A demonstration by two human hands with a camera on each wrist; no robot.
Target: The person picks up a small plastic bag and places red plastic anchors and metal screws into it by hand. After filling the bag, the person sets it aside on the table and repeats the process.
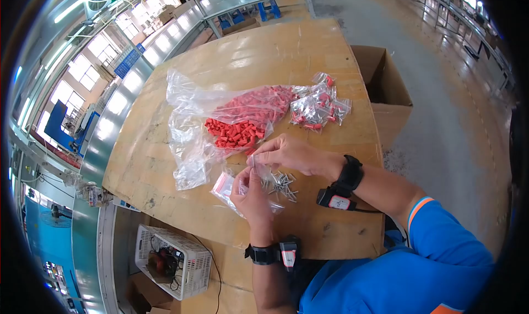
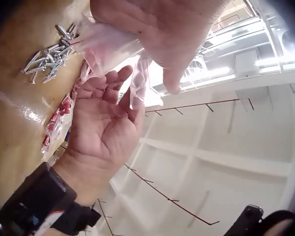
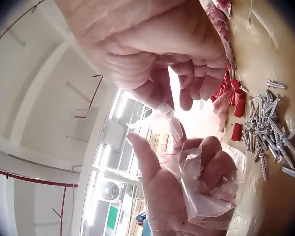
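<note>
Over the table, my two hands meet at small clear plastic bags. Clear film with a red zip line, a small zip bag [image 3: 201,189], lies across the curled fingers of my left hand [image 1: 253,201], thumb raised in the right wrist view. My right hand [image 1: 292,153] pinches clear film [image 2: 139,81] between thumb and finger, right above the left fingertips. I cannot tell whether both hold the same bag. Loose silver screws [image 1: 282,186] lie in a pile beside the hands. More flat zip bags [image 1: 223,186] lie by the left hand.
A large clear bag [image 1: 184,110] spills red plastic plugs [image 1: 234,133] just beyond the hands. Filled small packets [image 1: 319,107] are heaped at the far right of the wooden table [image 1: 149,165]. A cardboard box [image 1: 394,118] stands off the right edge, a white crate [image 1: 193,264] below left.
</note>
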